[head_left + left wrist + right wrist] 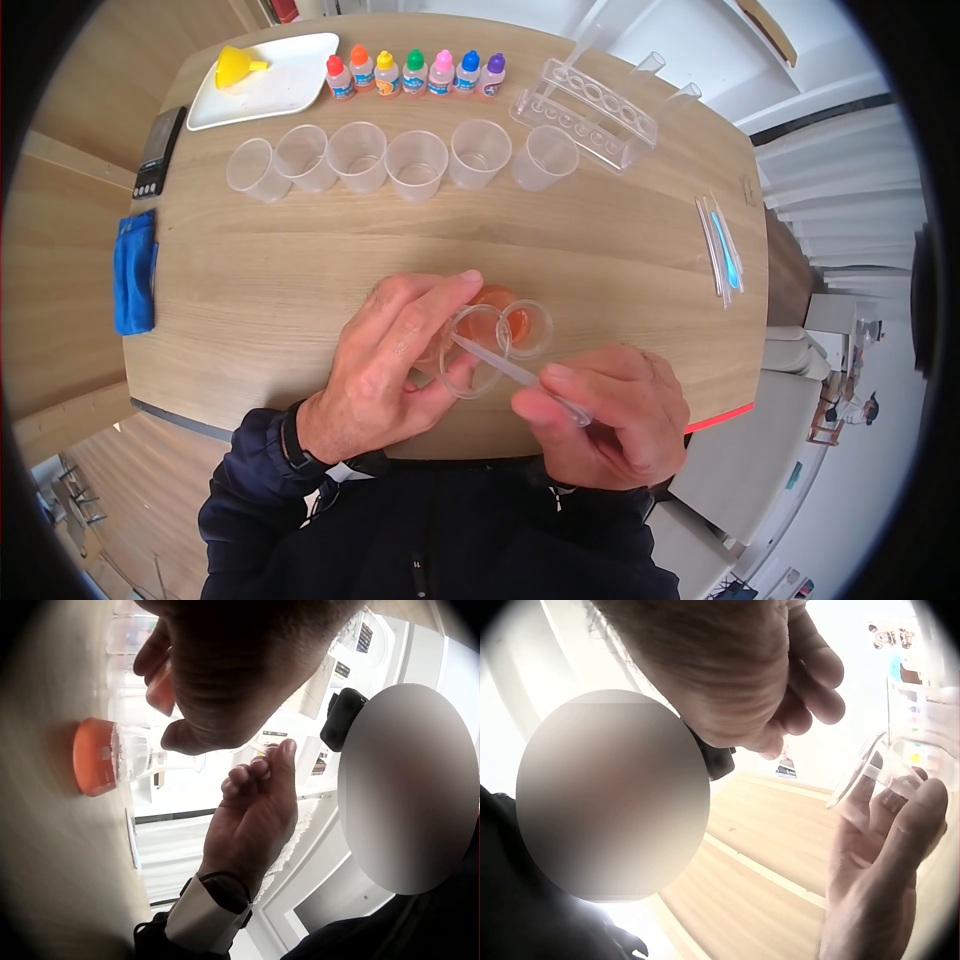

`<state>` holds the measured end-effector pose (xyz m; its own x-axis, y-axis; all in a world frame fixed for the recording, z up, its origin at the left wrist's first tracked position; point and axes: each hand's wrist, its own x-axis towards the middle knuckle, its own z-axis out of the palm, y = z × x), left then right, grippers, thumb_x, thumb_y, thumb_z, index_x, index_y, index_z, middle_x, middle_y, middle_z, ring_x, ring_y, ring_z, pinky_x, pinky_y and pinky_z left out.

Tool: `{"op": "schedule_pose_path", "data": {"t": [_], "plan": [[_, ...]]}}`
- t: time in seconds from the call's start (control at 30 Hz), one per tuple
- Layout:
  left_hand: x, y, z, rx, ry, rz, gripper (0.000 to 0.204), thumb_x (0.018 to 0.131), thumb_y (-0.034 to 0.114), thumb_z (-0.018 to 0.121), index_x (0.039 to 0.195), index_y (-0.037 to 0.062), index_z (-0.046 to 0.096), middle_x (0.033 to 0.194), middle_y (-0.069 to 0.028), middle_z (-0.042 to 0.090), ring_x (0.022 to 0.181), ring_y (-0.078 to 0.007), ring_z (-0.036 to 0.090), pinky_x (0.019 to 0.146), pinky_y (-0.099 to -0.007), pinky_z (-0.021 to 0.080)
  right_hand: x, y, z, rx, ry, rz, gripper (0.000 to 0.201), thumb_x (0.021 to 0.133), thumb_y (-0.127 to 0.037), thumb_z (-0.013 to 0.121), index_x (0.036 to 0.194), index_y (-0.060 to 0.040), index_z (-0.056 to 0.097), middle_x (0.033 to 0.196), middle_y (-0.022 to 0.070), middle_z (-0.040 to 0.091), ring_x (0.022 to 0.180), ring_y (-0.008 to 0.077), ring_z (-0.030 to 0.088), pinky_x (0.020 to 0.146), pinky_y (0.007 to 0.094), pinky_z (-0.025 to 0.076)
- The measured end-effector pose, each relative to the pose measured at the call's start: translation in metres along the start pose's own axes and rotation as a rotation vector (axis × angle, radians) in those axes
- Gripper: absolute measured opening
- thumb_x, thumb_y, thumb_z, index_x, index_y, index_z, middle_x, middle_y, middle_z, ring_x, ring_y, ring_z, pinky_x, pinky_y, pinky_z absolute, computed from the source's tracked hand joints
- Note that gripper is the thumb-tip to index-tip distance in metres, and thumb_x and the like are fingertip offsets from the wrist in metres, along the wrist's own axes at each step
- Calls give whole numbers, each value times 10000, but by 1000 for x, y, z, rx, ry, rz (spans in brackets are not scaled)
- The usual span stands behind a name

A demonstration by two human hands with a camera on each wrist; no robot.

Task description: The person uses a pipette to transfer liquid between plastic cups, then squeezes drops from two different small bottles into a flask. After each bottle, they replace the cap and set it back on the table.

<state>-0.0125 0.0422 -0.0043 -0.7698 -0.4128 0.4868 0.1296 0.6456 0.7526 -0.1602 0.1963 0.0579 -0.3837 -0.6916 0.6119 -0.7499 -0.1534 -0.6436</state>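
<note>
Tilted in my left hand (370,345) is a clear plastic cup (452,382), gripped between fingers and thumb; orange liquid shows in it in the left wrist view. My right hand (625,415) pinches a translucent plastic dropper (512,370), whose narrow end reaches over the mouth of the held cup. Just right of this cup, a second clear cup (541,328) stands on the table, partly overlapped by the held one. Its lower part contains orange liquid (94,761). In the right wrist view the dropper is hidden behind my right hand (720,675).
Across the table (300,240) runs a row of clear cups (417,170). Behind are several small coloured-cap bottles (441,75), a white tray (290,85) with a yellow funnel (235,67), and a test-tube rack (590,118). Scale (158,155) and blue cloth (134,272) lie left; stirrers (722,250) right.
</note>
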Motion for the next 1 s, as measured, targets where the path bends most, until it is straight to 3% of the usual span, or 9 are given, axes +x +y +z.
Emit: {"op": "schedule_pose_path", "data": {"t": [0.57,0.67,1.0], "plan": [[1,0,0,8,-1,1,749,783,-46,885,1487,-4,631,1214,-168,704,1008,-335,693,820,-422,583,-2,6,-2,122,-25,55,477,720,-81,1031,1121,-55,773,782,63,729,604,196,678,537,287,486],[0,0,0,6,-1,0,751,778,-44,888,1484,-4,633,1217,-168,705,1009,-336,694,820,-421,584,-9,5,0,102,3,117,406,803,-245,1024,1064,-35,794,775,81,739,657,179,673,568,278,460],[0,0,1,12,1,3,749,776,-43,884,1482,-4,634,1220,-170,706,1024,-342,701,832,-422,588,-7,6,-2,126,-7,102,455,768,-196,1035,1110,-26,788,827,89,758,675,195,696,575,288,487]]}}
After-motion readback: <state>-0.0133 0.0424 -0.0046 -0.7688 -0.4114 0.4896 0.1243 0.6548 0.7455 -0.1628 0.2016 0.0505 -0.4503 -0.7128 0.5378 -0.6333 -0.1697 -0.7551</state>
